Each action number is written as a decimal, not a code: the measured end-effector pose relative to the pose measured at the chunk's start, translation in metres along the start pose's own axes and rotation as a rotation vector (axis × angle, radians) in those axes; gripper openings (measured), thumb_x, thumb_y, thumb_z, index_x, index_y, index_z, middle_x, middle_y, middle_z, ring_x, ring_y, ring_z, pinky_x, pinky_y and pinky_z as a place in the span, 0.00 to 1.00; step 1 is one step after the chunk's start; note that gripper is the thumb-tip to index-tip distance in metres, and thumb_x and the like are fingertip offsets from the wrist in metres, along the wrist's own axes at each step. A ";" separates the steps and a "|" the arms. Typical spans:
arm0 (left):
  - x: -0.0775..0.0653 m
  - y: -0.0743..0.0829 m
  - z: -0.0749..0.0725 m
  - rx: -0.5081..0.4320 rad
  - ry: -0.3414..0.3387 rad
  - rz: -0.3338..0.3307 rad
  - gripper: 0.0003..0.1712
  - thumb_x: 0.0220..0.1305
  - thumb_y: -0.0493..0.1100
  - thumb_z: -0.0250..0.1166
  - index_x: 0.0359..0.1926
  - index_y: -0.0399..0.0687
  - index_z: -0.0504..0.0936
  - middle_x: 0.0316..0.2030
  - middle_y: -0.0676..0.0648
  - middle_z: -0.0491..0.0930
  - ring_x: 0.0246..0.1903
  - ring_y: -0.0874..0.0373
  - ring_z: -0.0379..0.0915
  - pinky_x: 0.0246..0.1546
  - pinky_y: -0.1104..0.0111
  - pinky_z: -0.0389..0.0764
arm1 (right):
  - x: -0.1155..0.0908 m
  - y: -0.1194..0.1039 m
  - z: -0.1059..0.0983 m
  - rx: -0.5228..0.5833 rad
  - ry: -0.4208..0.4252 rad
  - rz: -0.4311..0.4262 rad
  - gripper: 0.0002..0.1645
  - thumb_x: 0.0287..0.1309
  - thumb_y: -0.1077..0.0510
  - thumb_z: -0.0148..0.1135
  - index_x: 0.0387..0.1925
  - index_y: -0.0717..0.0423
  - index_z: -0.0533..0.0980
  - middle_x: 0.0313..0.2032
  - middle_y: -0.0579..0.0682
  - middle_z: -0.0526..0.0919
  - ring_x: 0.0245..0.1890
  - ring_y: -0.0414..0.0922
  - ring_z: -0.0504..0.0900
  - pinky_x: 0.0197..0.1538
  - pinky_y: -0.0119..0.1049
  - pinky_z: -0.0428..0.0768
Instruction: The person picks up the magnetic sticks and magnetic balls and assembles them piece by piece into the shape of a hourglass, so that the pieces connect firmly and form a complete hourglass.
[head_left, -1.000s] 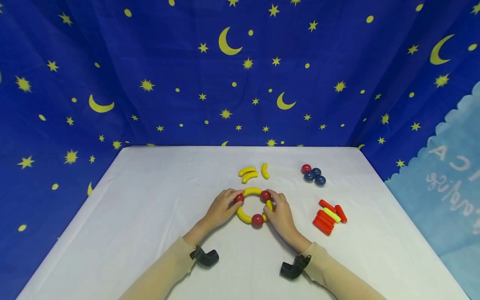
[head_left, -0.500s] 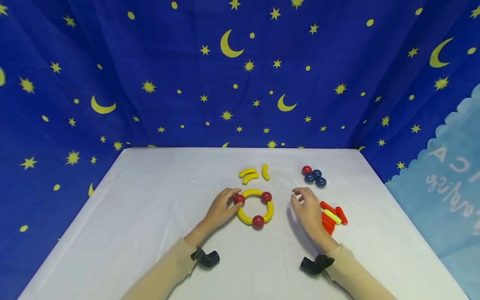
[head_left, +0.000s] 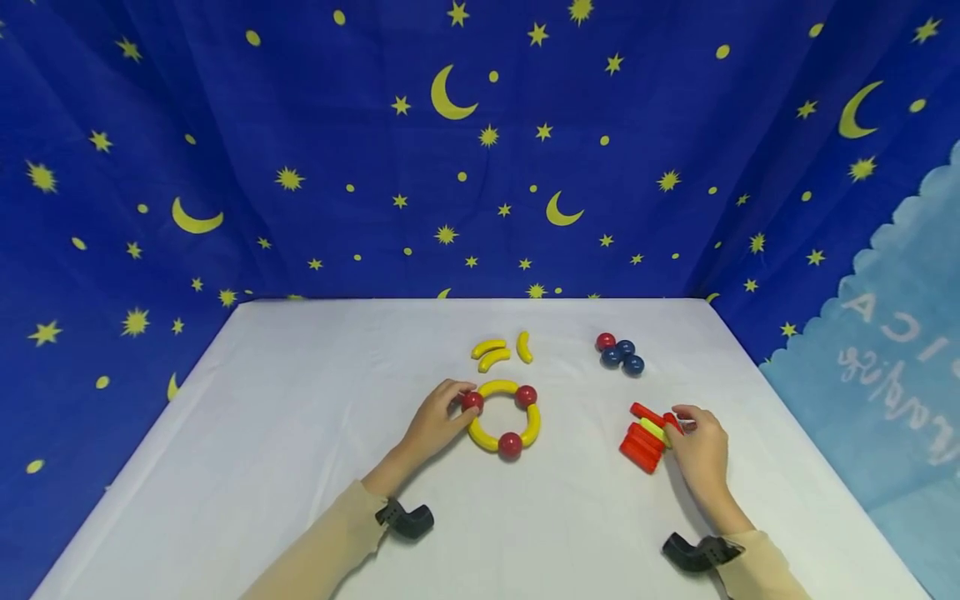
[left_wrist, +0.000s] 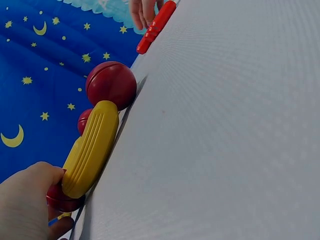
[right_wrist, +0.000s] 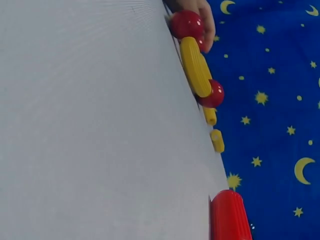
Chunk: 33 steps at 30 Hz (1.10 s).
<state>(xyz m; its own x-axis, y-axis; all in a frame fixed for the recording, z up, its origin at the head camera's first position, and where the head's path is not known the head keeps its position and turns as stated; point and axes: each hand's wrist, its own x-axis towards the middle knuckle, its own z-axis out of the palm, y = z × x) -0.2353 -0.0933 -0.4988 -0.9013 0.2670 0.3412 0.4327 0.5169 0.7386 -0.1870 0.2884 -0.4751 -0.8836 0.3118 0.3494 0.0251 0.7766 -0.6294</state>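
Note:
A ring of curved yellow rods (head_left: pixel 531 427) joined by three red balls lies flat on the white table. My left hand (head_left: pixel 435 425) holds the red ball (head_left: pixel 472 402) on the ring's left side, thumb near and fingers beyond. The left wrist view shows this thumb against a ribbed curved yellow rod (left_wrist: pixel 92 150) beside the ball. To the right, my right hand (head_left: pixel 701 454) has thumb and forefinger around a red rod (head_left: pixel 672 422) at the edge of a small pile. Its fingers are out of the right wrist view, where a red rod (right_wrist: pixel 230 217) shows at the bottom.
More straight red rods (head_left: pixel 640 450) and a yellow-green rod (head_left: pixel 652 430) lie beside the right hand. Loose curved yellow rods (head_left: pixel 492 359) lie behind the ring. A red ball (head_left: pixel 605 341) and several blue balls (head_left: pixel 633 365) sit at the back right. A blue starry cloth (head_left: pixel 375 150) surrounds the table.
My right hand has let go of the ring's right side and moved right to the pile of red rods. My left hand stays at the ring's left ball.

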 end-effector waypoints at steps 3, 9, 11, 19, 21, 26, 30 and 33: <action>0.000 0.001 -0.001 0.009 -0.002 -0.009 0.20 0.59 0.44 0.66 0.52 0.44 0.78 0.47 0.46 0.78 0.51 0.53 0.75 0.56 0.57 0.75 | 0.001 0.003 -0.002 0.010 -0.011 0.064 0.16 0.53 0.66 0.62 0.44 0.71 0.77 0.38 0.68 0.82 0.34 0.56 0.80 0.31 0.17 0.67; -0.001 0.000 0.000 0.042 0.014 -0.022 0.19 0.58 0.45 0.67 0.51 0.45 0.79 0.46 0.47 0.79 0.48 0.54 0.76 0.53 0.59 0.77 | 0.007 0.004 -0.005 0.020 -0.012 0.076 0.16 0.50 0.66 0.64 0.42 0.71 0.78 0.34 0.67 0.84 0.27 0.44 0.78 0.26 0.17 0.68; 0.000 0.000 0.000 0.042 0.018 -0.019 0.19 0.58 0.44 0.67 0.50 0.45 0.79 0.45 0.47 0.79 0.47 0.54 0.76 0.52 0.59 0.77 | 0.009 0.001 -0.006 0.045 0.009 0.067 0.16 0.51 0.66 0.64 0.42 0.70 0.78 0.35 0.66 0.84 0.26 0.36 0.75 0.27 0.16 0.68; 0.000 -0.001 0.001 0.007 0.014 -0.026 0.18 0.58 0.44 0.67 0.49 0.46 0.80 0.45 0.47 0.79 0.47 0.54 0.76 0.52 0.58 0.76 | 0.017 -0.041 0.008 0.312 -0.005 0.033 0.19 0.50 0.68 0.66 0.46 0.67 0.77 0.39 0.65 0.83 0.26 0.19 0.71 0.31 0.12 0.72; 0.000 -0.002 0.000 0.002 0.008 -0.021 0.18 0.58 0.44 0.67 0.50 0.46 0.80 0.45 0.47 0.79 0.48 0.54 0.76 0.52 0.58 0.76 | 0.018 -0.056 0.020 0.395 -0.037 0.025 0.19 0.48 0.70 0.66 0.46 0.68 0.77 0.39 0.66 0.83 0.26 0.21 0.75 0.31 0.14 0.74; -0.001 -0.003 -0.002 -0.032 -0.005 0.024 0.19 0.58 0.42 0.67 0.51 0.45 0.79 0.46 0.47 0.80 0.48 0.54 0.76 0.52 0.60 0.77 | 0.018 -0.093 0.053 0.560 -0.170 -0.028 0.17 0.48 0.72 0.65 0.43 0.70 0.79 0.41 0.67 0.82 0.31 0.29 0.82 0.34 0.18 0.78; -0.001 -0.003 -0.002 -0.063 -0.028 0.043 0.20 0.59 0.40 0.66 0.53 0.43 0.79 0.47 0.45 0.80 0.48 0.53 0.77 0.52 0.61 0.78 | 0.020 -0.113 0.073 0.648 -0.277 -0.064 0.17 0.49 0.73 0.65 0.44 0.71 0.77 0.43 0.68 0.80 0.34 0.28 0.80 0.38 0.20 0.79; -0.001 -0.002 -0.003 -0.066 -0.044 0.030 0.20 0.60 0.40 0.65 0.53 0.43 0.78 0.47 0.45 0.80 0.49 0.54 0.76 0.53 0.61 0.77 | 0.020 -0.124 0.082 0.692 -0.320 -0.068 0.16 0.49 0.74 0.64 0.43 0.71 0.77 0.42 0.69 0.80 0.35 0.29 0.80 0.38 0.21 0.80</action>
<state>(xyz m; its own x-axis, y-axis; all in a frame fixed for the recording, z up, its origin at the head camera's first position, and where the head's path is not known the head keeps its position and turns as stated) -0.2354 -0.0971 -0.4993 -0.8854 0.3181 0.3389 0.4560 0.4538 0.7656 -0.2461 0.1533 -0.4472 -0.9677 0.0197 0.2513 -0.2397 0.2357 -0.9418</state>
